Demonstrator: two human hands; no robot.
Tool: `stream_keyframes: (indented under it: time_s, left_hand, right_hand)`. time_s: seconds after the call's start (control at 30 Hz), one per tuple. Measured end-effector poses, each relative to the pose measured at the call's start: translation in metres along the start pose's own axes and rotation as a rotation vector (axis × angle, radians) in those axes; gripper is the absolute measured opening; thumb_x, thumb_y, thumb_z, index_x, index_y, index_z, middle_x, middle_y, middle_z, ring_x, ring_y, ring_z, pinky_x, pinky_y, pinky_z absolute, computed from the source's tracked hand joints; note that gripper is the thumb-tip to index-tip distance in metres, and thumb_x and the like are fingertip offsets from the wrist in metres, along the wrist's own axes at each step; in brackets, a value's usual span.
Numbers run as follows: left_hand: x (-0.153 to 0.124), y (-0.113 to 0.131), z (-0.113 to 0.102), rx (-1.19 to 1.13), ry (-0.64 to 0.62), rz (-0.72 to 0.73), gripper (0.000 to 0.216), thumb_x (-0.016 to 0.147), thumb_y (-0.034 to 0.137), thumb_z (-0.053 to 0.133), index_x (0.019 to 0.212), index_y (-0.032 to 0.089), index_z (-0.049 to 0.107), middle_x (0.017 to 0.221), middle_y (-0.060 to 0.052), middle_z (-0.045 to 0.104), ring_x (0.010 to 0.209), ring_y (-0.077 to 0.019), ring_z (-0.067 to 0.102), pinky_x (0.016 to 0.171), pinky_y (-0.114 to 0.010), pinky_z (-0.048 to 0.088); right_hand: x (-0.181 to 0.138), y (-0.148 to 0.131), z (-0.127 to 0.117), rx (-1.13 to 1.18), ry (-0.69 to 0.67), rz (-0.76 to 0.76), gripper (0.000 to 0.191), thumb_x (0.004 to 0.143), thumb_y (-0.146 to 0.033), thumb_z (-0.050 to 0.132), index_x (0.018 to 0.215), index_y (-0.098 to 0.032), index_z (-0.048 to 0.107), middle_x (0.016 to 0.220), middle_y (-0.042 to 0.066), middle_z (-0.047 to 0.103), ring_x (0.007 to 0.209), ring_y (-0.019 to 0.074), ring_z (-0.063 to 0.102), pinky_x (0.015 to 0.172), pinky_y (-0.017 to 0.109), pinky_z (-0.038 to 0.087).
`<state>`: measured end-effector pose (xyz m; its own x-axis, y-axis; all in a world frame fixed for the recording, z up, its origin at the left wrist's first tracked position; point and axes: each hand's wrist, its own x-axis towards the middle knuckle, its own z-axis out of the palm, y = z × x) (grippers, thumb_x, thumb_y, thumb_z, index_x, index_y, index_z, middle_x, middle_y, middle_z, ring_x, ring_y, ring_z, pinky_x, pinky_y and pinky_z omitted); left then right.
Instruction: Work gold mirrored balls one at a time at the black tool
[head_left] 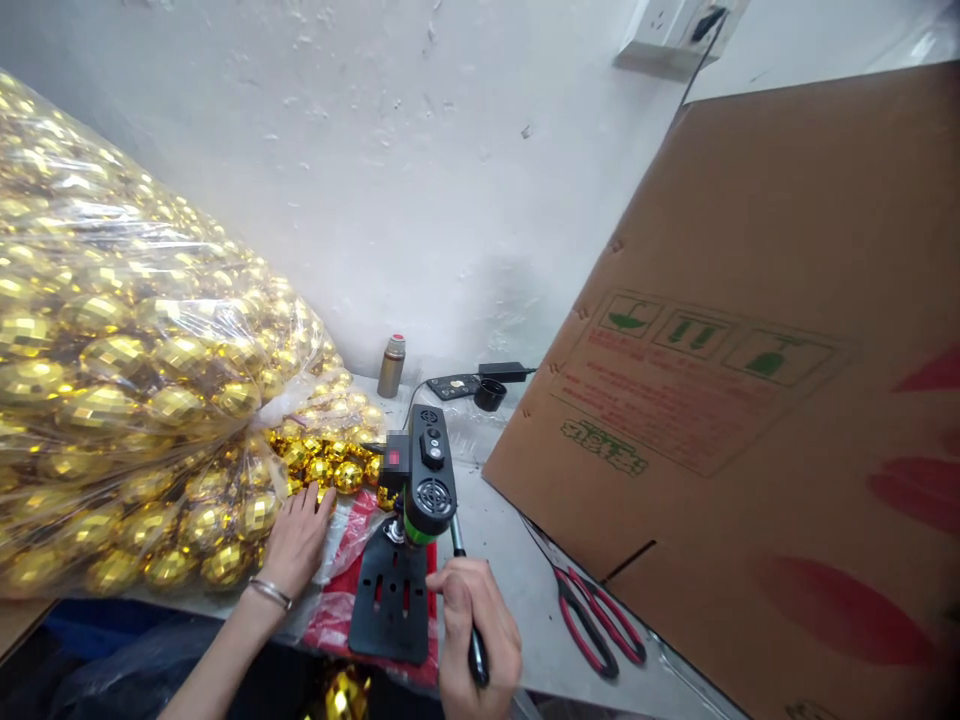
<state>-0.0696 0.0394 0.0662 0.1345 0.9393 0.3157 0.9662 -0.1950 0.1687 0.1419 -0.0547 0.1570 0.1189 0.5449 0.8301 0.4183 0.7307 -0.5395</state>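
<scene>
My right hand (476, 625) is closed around the black lever handle (474, 648) of a small black press machine (426, 478) that stands on a black slotted base plate (391, 600). My left hand (298, 540) reaches flat, fingers stretched out, toward a heap of small gold mirror balls (330, 462) spilling from a large clear plastic bag of gold balls (120, 370). A thin bracelet sits on the left wrist. One gold ball (346, 692) shows below the table edge near my lap.
A big brown cardboard box (750, 400) leans along the right side. Red-handled scissors (596, 615) lie by it on the table. A small bronze bottle (391, 365), a black adapter (501, 372) and a cable sit at the back by the white wall.
</scene>
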Motion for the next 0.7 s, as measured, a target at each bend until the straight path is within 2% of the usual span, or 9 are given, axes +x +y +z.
stream_keyframes:
  time_s: [0.1, 0.2, 0.27, 0.33, 0.4, 0.47, 0.57, 0.63, 0.7]
  left_hand:
    - [0.020, 0.004, -0.001, -0.035, -0.140, -0.044, 0.056, 0.084, -0.002, 0.045, 0.134, 0.016, 0.061, 0.135, -0.023, 0.062, 0.102, -0.0338, 0.071, 0.088, -0.051, 0.057]
    - [0.018, 0.009, -0.006, -0.139, -0.142, -0.027, 0.050, 0.088, 0.015, 0.054, 0.138, 0.020, 0.056, 0.132, -0.018, 0.062, 0.099, -0.0288, 0.072, 0.085, -0.043, 0.058]
    - [0.007, 0.012, -0.012, -0.409, -0.111, -0.065, 0.051, 0.090, 0.033, 0.059, 0.139, 0.021, 0.053, 0.123, -0.012, 0.066, 0.098, -0.0263, 0.071, 0.085, -0.039, 0.058]
    - [-0.009, 0.018, -0.015, -0.808, -0.114, -0.192, 0.057, 0.090, 0.052, 0.058, 0.137, 0.021, 0.051, 0.104, -0.006, 0.071, 0.085, -0.0242, 0.072, 0.075, -0.035, 0.058]
    - [-0.025, 0.026, -0.012, -1.150, -0.176, -0.354, 0.067, 0.087, 0.066, 0.056, 0.135, 0.019, 0.049, 0.084, 0.000, 0.070, 0.069, -0.0215, 0.069, 0.062, -0.031, 0.055]
    - [-0.040, 0.034, -0.003, -1.338, -0.261, -0.475, 0.076, 0.081, 0.074, 0.060, 0.131, 0.017, 0.049, 0.073, 0.003, 0.066, 0.058, -0.0186, 0.064, 0.054, -0.028, 0.051]
    - [-0.051, 0.044, 0.014, -1.378, -0.307, -0.534, 0.083, 0.071, 0.078, 0.069, 0.124, 0.016, 0.052, 0.066, 0.006, 0.062, 0.054, -0.0173, 0.062, 0.050, -0.027, 0.048]
    - [-0.052, 0.049, 0.020, -1.301, -0.270, -0.490, 0.079, 0.073, 0.074, 0.069, 0.126, 0.017, 0.054, 0.071, 0.003, 0.066, 0.061, -0.0193, 0.066, 0.053, -0.028, 0.050]
    - [-0.050, 0.054, 0.020, -1.206, -0.231, -0.390, 0.068, 0.080, 0.067, 0.066, 0.127, 0.019, 0.056, 0.083, -0.001, 0.073, 0.074, -0.0221, 0.070, 0.062, -0.030, 0.056]
  right_hand:
    - [0.002, 0.000, -0.003, -0.018, -0.017, -0.029, 0.025, 0.100, -0.007, 0.042, 0.089, -0.021, 0.059, 0.076, -0.002, 0.061, 0.073, 0.0089, 0.060, 0.068, 0.018, 0.049]
    - [0.004, -0.002, -0.004, -0.040, -0.015, -0.030, 0.025, 0.099, -0.006, 0.042, 0.088, -0.021, 0.058, 0.076, -0.002, 0.061, 0.073, 0.0084, 0.060, 0.068, 0.017, 0.049]
    - [0.007, -0.005, -0.005, -0.040, -0.014, -0.020, 0.025, 0.100, -0.006, 0.042, 0.087, -0.021, 0.058, 0.076, -0.002, 0.061, 0.071, 0.0083, 0.060, 0.066, 0.018, 0.049]
    - [0.014, -0.009, -0.006, -0.042, -0.017, 0.003, 0.025, 0.100, -0.007, 0.042, 0.085, -0.021, 0.057, 0.074, -0.002, 0.060, 0.069, 0.0082, 0.060, 0.064, 0.018, 0.049]
    - [0.023, -0.014, -0.006, -0.056, -0.026, 0.032, 0.026, 0.100, -0.007, 0.043, 0.083, -0.020, 0.057, 0.073, -0.002, 0.059, 0.067, 0.0081, 0.060, 0.063, 0.018, 0.048]
    - [0.032, -0.018, -0.007, -0.075, -0.018, 0.051, 0.026, 0.100, -0.008, 0.045, 0.080, -0.021, 0.056, 0.070, -0.002, 0.058, 0.064, 0.0076, 0.059, 0.061, 0.017, 0.048]
    - [0.041, -0.022, -0.007, -0.087, -0.008, 0.062, 0.028, 0.101, -0.010, 0.046, 0.077, -0.021, 0.056, 0.067, -0.003, 0.057, 0.060, 0.0071, 0.057, 0.058, 0.017, 0.046]
    - [0.041, -0.022, -0.007, -0.087, -0.015, 0.067, 0.027, 0.101, -0.011, 0.046, 0.077, -0.021, 0.055, 0.068, -0.003, 0.058, 0.060, 0.0071, 0.058, 0.058, 0.017, 0.046]
    - [0.038, -0.022, -0.008, -0.078, -0.025, 0.063, 0.026, 0.101, -0.010, 0.046, 0.079, -0.021, 0.055, 0.069, -0.003, 0.059, 0.063, 0.0072, 0.059, 0.060, 0.016, 0.047]
